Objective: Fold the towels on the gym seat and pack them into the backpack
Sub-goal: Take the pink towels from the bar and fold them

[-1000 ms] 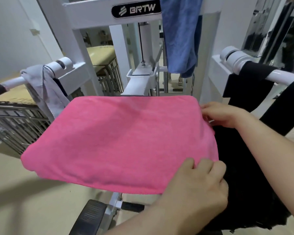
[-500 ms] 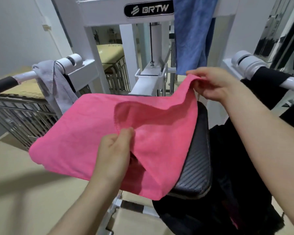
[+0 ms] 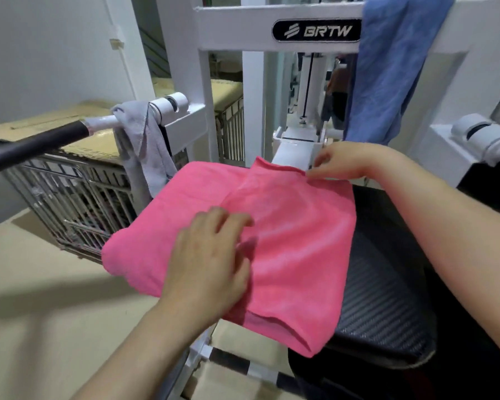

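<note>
The pink towel [image 3: 295, 232] lies half-folded across the black gym seat [image 3: 387, 298], long axis running leftward past the seat's edge, its far folded corner pinched in the grip of the right hand [image 3: 344, 163], while the nearer left hand [image 3: 211, 264] presses flat, released, on its middle.

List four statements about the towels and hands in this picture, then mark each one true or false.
1. The pink towel lies on the black seat. True.
2. The blue towel lies folded on the seat. False: it hangs over the white frame.
3. The left hand rests flat on the pink towel. True.
4. The right hand holds the grey towel. False: the grey towel is draped over the handle bar, and the right hand pinches the pink towel's far edge.
</note>
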A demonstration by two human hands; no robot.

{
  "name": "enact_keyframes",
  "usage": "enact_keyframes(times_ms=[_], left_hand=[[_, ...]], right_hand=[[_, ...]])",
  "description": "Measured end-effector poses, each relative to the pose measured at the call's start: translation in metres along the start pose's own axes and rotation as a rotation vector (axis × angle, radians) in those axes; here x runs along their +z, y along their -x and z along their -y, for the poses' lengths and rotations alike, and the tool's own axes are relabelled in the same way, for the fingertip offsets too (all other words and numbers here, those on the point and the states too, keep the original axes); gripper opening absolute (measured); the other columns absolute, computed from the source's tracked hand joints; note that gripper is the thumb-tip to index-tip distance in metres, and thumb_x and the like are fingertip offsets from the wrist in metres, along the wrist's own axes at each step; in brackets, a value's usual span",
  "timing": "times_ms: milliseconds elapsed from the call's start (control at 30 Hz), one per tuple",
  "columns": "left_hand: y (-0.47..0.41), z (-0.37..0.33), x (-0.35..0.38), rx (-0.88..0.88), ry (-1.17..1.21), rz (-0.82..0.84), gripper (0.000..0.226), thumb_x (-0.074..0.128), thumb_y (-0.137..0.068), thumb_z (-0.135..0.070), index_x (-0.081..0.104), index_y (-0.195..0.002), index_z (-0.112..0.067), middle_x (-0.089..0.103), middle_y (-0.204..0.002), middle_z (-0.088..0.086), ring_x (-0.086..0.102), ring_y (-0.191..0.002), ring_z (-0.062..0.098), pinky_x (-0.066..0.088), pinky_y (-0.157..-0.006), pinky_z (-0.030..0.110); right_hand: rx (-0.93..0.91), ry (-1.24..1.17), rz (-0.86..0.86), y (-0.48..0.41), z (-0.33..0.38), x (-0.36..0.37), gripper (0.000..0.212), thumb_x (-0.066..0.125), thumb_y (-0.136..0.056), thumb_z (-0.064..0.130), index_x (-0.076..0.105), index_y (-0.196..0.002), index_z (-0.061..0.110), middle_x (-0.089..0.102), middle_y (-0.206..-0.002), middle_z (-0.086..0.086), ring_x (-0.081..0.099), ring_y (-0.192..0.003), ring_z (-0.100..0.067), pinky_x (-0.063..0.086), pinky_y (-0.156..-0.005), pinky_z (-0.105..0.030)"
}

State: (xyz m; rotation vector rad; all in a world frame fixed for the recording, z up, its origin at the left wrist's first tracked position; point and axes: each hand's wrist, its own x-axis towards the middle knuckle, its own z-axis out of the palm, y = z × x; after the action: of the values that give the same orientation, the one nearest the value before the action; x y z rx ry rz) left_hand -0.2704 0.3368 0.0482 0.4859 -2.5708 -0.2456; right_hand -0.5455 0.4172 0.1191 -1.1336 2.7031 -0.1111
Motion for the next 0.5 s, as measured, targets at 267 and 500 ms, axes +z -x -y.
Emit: enact_keyframes(times_ms=[267,500], left_hand=[[0.007,-0.036,0.010,0.667,-0.204,0.419,0.076,0.074,-0.058,-0.043,0.044,-0.126,-0.030,0.049,-0.099,0.001,0.051,-0.083,0.022,0.027,-0.061,0.032],[-0.007,-0.032,0.008,0.762,0.050,0.502,0.030,0.045,-0.073,-0.024,0.066,-0.093,-0.027,0.058,-0.073,-0.006,0.059,-0.061,0.017,0.040,-0.047,0.023]], right_hand=[[0.059,-0.481,-0.012,0.014,-0.034,0.007,0.020,0.076,-0.081,0.032,0.073,-0.093,0.017,0.066,-0.088,0.001,0.055,-0.077,-0.011,0.043,-0.065,-0.021],[0.062,-0.593,0.088,0.023,-0.031,0.011,0.015,0.067,-0.088,0.009,0.071,-0.102,0.012,0.059,-0.079,0.000,0.054,-0.075,-0.011,0.049,-0.072,-0.025]])
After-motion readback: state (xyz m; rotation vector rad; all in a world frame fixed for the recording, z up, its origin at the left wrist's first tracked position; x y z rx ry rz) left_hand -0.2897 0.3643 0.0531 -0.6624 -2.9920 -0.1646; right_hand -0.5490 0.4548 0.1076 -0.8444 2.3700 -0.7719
